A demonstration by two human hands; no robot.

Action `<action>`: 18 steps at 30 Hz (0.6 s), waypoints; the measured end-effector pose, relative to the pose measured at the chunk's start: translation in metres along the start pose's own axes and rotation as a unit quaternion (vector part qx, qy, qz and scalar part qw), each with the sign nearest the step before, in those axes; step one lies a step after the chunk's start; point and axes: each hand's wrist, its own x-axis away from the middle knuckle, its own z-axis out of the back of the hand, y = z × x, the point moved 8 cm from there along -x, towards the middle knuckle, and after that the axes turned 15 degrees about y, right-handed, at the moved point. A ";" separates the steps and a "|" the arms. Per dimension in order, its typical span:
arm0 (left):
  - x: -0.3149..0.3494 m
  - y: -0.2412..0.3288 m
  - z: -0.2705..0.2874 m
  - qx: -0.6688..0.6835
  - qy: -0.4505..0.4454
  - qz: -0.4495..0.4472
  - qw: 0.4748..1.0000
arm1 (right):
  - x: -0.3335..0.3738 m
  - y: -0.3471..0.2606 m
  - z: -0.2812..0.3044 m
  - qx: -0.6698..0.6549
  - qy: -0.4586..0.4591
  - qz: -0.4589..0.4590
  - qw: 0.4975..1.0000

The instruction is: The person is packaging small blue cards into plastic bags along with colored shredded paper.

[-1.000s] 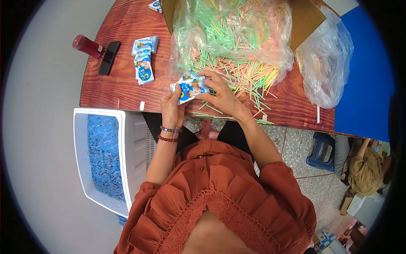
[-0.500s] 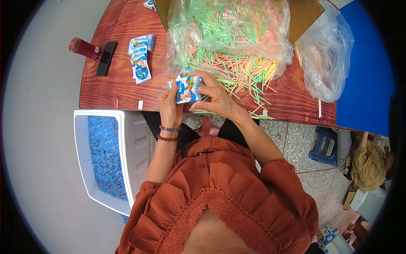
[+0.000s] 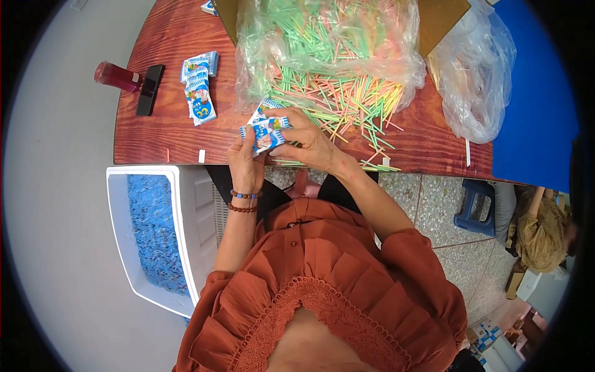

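Observation:
Over the table's near edge, my left hand (image 3: 245, 166) and my right hand (image 3: 312, 146) both grip a small blue-and-white printed packet (image 3: 268, 135). The left thumb presses on its left side, while the right fingers and thumb pinch its right end. Behind it shows a second similar packet (image 3: 261, 110), partly covered by the first one and by my right fingers; I cannot tell which hand bears it. Thin pink, green and yellow sticks (image 3: 353, 102) lie just beyond my right hand, spilling out of a clear plastic bag (image 3: 254, 74).
More blue-and-white packets (image 3: 199, 99) lie overlapped at left on the wooden table (image 3: 167, 139), beside a phone (image 3: 149, 90) and a red bottle (image 3: 116, 75). A white foam box (image 3: 175, 229) with small blue pieces stands below left. A crumpled plastic bag (image 3: 480, 80) and blue stool (image 3: 476, 208) are at right.
The front packet has tilted, its right end rising, and both hands have shifted slightly left with it. More of the packet behind now shows.

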 end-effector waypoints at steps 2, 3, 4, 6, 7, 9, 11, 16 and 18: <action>0.000 -0.002 -0.002 -0.001 -0.009 -0.001 1.000 | 0.001 0.001 -0.001 0.005 -0.012 0.014 1.000; 0.003 -0.002 -0.005 0.012 -0.001 0.004 1.000 | 0.001 0.002 0.001 0.006 -0.010 0.013 1.000; 0.005 -0.002 -0.007 0.025 0.007 0.008 1.000 | 0.002 0.001 0.003 0.001 -0.014 0.024 1.000; 0.007 -0.003 -0.007 0.018 0.007 0.007 1.000 | 0.003 -0.002 0.006 -0.004 -0.019 0.033 0.999; 0.008 -0.003 -0.007 0.011 0.007 0.005 1.000 | 0.004 -0.004 0.008 0.008 -0.034 0.037 0.999; 0.011 -0.004 -0.010 0.005 0.014 0.007 1.000 | 0.007 -0.005 0.017 0.024 -0.051 0.039 0.998; 0.010 -0.007 -0.009 0.000 0.019 0.009 1.000 | 0.011 -0.004 0.031 -0.010 -0.054 0.032 0.998; 0.007 0.003 -0.002 0.009 0.039 -0.004 0.999 | 0.001 0.036 0.122 0.256 0.060 -0.007 0.965; 0.005 0.000 -0.001 0.018 0.034 0.009 0.999 | -0.012 0.038 0.129 0.340 0.029 0.035 0.939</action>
